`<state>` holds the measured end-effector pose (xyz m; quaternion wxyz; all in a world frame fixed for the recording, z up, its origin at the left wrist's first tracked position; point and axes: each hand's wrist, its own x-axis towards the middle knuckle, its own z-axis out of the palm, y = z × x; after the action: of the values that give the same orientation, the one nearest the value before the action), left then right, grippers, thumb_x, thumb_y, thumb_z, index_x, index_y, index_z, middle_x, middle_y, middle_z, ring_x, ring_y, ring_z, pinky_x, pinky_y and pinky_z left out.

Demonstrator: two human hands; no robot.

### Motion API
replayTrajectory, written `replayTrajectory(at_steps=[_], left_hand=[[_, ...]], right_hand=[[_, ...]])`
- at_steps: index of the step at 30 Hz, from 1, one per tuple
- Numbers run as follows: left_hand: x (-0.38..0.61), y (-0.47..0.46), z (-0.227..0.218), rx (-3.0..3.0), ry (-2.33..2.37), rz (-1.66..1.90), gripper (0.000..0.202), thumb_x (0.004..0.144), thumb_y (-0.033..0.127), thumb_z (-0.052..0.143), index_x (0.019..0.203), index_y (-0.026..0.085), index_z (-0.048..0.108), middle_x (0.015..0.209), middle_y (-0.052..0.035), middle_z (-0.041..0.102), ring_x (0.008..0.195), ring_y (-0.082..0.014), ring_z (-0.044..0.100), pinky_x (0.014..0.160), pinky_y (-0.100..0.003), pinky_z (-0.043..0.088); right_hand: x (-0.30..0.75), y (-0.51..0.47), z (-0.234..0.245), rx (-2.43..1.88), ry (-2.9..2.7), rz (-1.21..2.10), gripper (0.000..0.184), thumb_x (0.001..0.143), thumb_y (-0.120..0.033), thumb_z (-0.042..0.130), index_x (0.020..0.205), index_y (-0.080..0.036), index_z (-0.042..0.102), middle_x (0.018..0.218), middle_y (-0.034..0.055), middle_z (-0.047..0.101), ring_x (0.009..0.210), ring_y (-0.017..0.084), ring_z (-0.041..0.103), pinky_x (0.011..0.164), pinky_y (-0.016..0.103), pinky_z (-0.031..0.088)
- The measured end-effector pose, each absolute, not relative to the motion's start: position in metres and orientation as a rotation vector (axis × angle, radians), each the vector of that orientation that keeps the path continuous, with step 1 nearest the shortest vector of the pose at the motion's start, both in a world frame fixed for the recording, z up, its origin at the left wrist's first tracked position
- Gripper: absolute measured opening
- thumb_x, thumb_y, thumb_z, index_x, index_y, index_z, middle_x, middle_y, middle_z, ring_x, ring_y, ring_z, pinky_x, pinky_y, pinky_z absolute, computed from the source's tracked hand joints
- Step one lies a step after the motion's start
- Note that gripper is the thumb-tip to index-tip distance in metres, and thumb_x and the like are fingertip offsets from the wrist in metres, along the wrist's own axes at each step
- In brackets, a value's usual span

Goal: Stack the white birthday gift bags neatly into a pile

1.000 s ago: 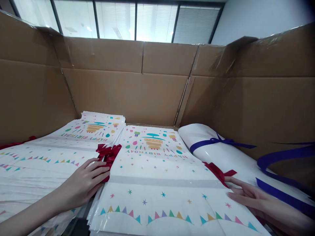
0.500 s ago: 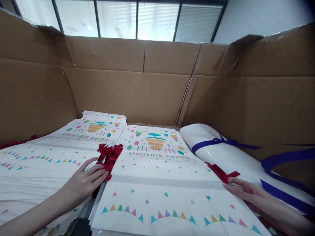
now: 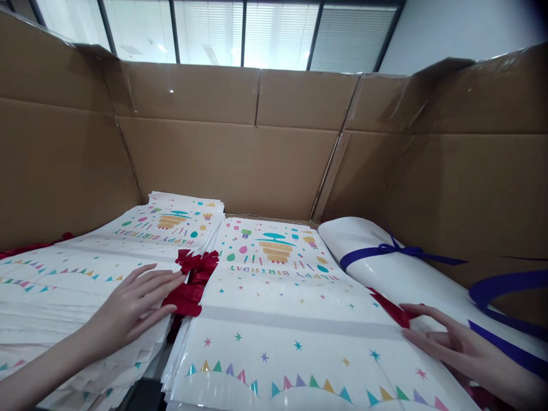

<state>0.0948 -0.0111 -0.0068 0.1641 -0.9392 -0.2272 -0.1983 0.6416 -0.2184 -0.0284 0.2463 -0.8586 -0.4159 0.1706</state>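
Note:
In the middle lies a stack of flat white bags (image 3: pixel 274 311), printed upside down with a cake, stars, bunting and "Happy Birthday". Red ribbons (image 3: pixel 197 279) bunch along its left edge. Against them is my left hand (image 3: pixel 135 305), palm down, fingers stretched out and apart; whether the fingertips touch the ribbons is hard to tell. At the stack's right edge, my right hand (image 3: pixel 454 348) pinches a red ribbon (image 3: pixel 389 308) between thumb and index finger. A second stack of the same bags (image 3: pixel 81 297) spreads out on the left.
A large cardboard box (image 3: pixel 222 154) surrounds the stacks with high walls. Along its right side lies a white glossy roll (image 3: pixel 368 234) tied with blue ribbon (image 3: pixel 381 250). More red ribbon (image 3: pixel 34 248) shows at the far left. Windows (image 3: pixel 209 31) stand beyond the box.
My left hand has drawn back slightly left, its fingers loosening from the red ribbons and straightening. My right hand stays at the right ribbon. The whole view has shifted a little.

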Motion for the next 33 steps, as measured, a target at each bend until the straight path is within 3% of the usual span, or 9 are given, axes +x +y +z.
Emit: replayTrajectory(at_steps=[3,6,12,15,18,20,24,28,33], left_hand=[[0.061,0.002,-0.006,-2.67,-0.864,-0.479,0.051,0.095,0.045,0.05,0.142,0.028,0.042,0.14,-0.0022,0.051,0.123,-0.0243,0.053,0.106,-0.04,0.036],[0.036,0.014,-0.018,-2.677,-0.957,-0.401,0.049,0.094,0.049,0.051,0.139,0.03,0.046,0.14,-0.001,0.052,0.122,-0.0258,0.053,0.103,-0.041,0.04],[0.023,0.018,-0.029,-2.653,-0.757,-0.379,0.063,0.091,0.056,0.053,0.146,0.031,0.036,0.138,-0.0033,0.053,0.118,-0.0268,0.057,0.1,-0.042,0.042],[0.023,0.013,-0.025,-2.637,-0.689,-0.388,0.058,0.095,0.043,0.052,0.148,0.033,0.031,0.137,-0.0008,0.054,0.118,-0.0247,0.057,0.101,-0.041,0.041],[0.021,0.008,-0.022,-2.653,-0.618,-0.475,0.054,0.095,0.02,0.046,0.145,0.034,0.035,0.132,0.0023,0.058,0.115,-0.02,0.059,0.103,-0.038,0.038],[0.02,0.006,-0.019,-2.689,-0.598,-0.54,0.053,0.093,0.016,0.046,0.141,0.035,0.042,0.13,0.0036,0.06,0.114,-0.0178,0.06,0.104,-0.037,0.038],[0.026,0.001,-0.008,-2.807,-0.675,-0.557,0.038,0.096,0.026,0.048,0.133,0.035,0.052,0.13,0.0038,0.06,0.116,-0.0179,0.059,0.103,-0.037,0.042],[0.044,-0.013,0.004,-2.835,-0.669,-0.696,0.034,0.097,0.025,0.046,0.13,0.032,0.054,0.125,0.002,0.064,0.112,-0.0163,0.061,0.103,-0.036,0.041],[0.08,-0.04,0.009,-2.781,-0.542,-0.768,0.034,0.097,0.021,0.047,0.13,0.027,0.053,0.119,-0.0007,0.067,0.108,-0.0156,0.063,0.106,-0.037,0.035]], right_hand=[[0.644,-0.218,-0.026,-2.443,-1.333,0.348,0.079,0.072,-0.073,0.043,0.132,-0.021,0.04,0.046,-0.0028,0.048,0.042,0.024,0.051,0.044,0.035,0.035],[0.623,-0.207,-0.008,-2.452,-1.477,0.154,0.073,0.074,-0.071,0.039,0.129,-0.022,0.043,0.049,-0.0013,0.049,0.047,0.024,0.051,0.048,0.034,0.031],[0.542,-0.161,0.024,-2.28,-1.72,0.319,0.065,0.081,-0.063,0.039,0.128,-0.02,0.047,0.057,-0.0004,0.052,0.054,0.021,0.052,0.051,0.03,0.032],[0.508,-0.138,0.031,-2.128,-1.872,0.377,0.056,0.086,-0.055,0.04,0.129,-0.02,0.048,0.062,0.0,0.055,0.057,0.019,0.053,0.053,0.028,0.034],[0.474,-0.122,0.042,-1.953,-1.989,0.438,0.046,0.089,-0.046,0.043,0.126,-0.02,0.051,0.064,-0.0007,0.056,0.058,0.017,0.052,0.055,0.027,0.035],[0.451,-0.113,0.051,-1.824,-2.028,0.511,0.04,0.09,-0.04,0.046,0.124,-0.019,0.054,0.063,-0.0018,0.056,0.058,0.016,0.051,0.057,0.027,0.036],[0.404,-0.096,0.057,-1.54,-2.046,0.741,0.028,0.088,-0.03,0.054,0.113,-0.018,0.062,0.06,-0.0035,0.055,0.057,0.012,0.05,0.06,0.025,0.038],[0.361,-0.077,0.036,-1.327,-1.566,1.501,0.014,0.085,-0.029,0.062,0.09,-0.016,0.065,0.06,-0.0012,0.059,0.051,0.01,0.053,0.052,0.022,0.041],[0.315,-0.058,0.01,-1.217,-1.127,1.912,0.027,0.097,-0.038,0.042,0.097,-0.014,0.056,0.073,0.0051,0.067,0.059,0.012,0.066,0.062,0.026,0.054]])
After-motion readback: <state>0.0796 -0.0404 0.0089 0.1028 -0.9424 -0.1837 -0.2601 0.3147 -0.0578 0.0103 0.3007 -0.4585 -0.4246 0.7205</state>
